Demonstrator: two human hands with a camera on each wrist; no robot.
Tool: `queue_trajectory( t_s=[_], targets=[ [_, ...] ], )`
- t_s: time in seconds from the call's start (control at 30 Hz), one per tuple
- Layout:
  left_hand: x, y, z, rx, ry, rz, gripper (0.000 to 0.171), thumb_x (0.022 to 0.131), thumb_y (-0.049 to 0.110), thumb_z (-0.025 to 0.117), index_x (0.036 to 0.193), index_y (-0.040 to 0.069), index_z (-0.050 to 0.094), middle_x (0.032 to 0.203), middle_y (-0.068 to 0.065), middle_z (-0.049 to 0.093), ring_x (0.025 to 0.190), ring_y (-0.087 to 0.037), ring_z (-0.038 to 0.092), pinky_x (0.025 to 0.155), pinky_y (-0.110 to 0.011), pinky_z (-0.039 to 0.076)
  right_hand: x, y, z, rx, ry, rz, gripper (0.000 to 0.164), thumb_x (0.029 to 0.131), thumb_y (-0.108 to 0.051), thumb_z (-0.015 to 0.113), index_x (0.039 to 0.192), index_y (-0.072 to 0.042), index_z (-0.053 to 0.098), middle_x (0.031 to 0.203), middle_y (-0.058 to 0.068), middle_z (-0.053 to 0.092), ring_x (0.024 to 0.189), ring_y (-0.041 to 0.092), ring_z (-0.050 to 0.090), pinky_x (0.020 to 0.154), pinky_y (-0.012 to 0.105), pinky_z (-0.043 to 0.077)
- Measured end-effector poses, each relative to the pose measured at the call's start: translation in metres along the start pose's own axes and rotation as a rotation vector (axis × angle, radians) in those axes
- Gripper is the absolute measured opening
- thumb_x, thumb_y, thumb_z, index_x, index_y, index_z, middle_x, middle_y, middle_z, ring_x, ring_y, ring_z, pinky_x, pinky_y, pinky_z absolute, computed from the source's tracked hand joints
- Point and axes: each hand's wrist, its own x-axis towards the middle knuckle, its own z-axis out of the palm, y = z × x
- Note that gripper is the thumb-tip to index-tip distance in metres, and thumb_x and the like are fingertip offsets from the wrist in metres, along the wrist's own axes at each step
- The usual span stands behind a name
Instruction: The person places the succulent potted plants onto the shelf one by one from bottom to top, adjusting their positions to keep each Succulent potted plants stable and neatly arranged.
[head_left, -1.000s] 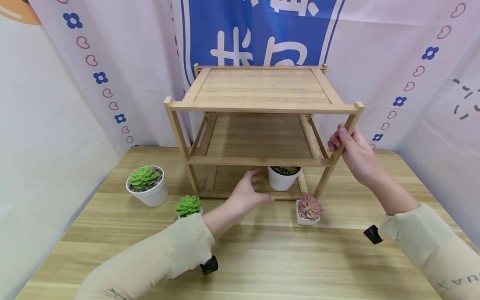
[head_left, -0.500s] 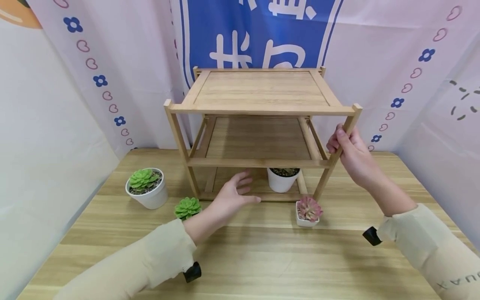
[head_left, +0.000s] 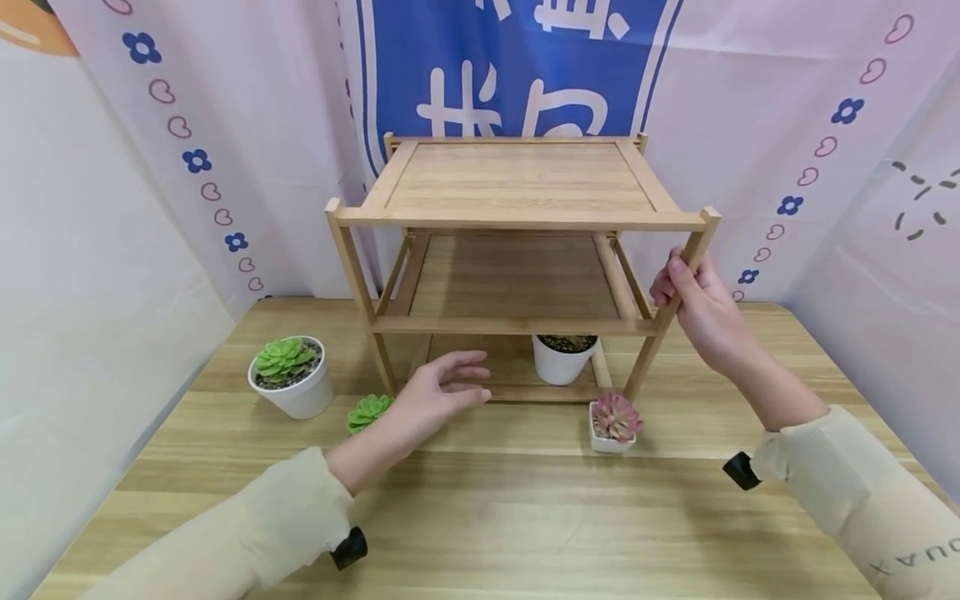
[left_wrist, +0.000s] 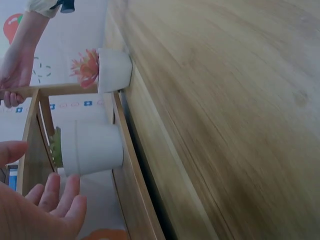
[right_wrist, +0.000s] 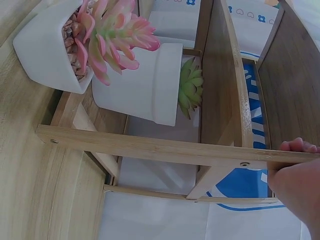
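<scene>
A three-tier wooden rack [head_left: 525,326] stands on the table, and my right hand [head_left: 701,308] grips its front right post between the top and middle shelves. On the bottom shelf, toward the right, sits a round white pot [head_left: 561,363] with a green succulent, best seen in the right wrist view. My left hand [head_left: 431,396] hovers in front of the bottom shelf, left of that pot, fingers loosely spread and holding nothing. Just before the rack's right front corner is a small square pot with a pink succulent [head_left: 617,418]. A green succulent [head_left: 367,412] is partly hidden behind my left hand and forearm.
Left of the rack, a larger white pot [head_left: 303,392] holds another green succulent on the wooden table [head_left: 525,508]. Behind the rack hangs a curtain [head_left: 750,108] with a blue printed panel. White walls close in both sides.
My left hand has drawn back to the left, away from the pot on the bottom shelf. My right hand keeps its grip on the post, and the pots stay in place.
</scene>
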Motion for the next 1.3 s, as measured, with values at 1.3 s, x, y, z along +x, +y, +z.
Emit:
queue_trajectory(
  t_s=[1.3],
  targets=[
    [-0.043, -0.005, -0.078, 0.148, 0.143, 0.246, 0.035, 0.101, 0.009, 0.065, 0.133, -0.004, 0.060, 0.116, -0.019, 0.069, 0.102, -0.013, 0.069, 0.090, -0.024, 0.056, 0.000, 0.002, 0.000, 0.007, -0.002, -0.013, 0.016, 0.111, -0.026, 0.041, 0.110, -0.011, 0.037, 0.086, 0.004, 0.035, 0.081, 0.018, 0.039, 0.076, 0.024, 0.038]
  ],
)
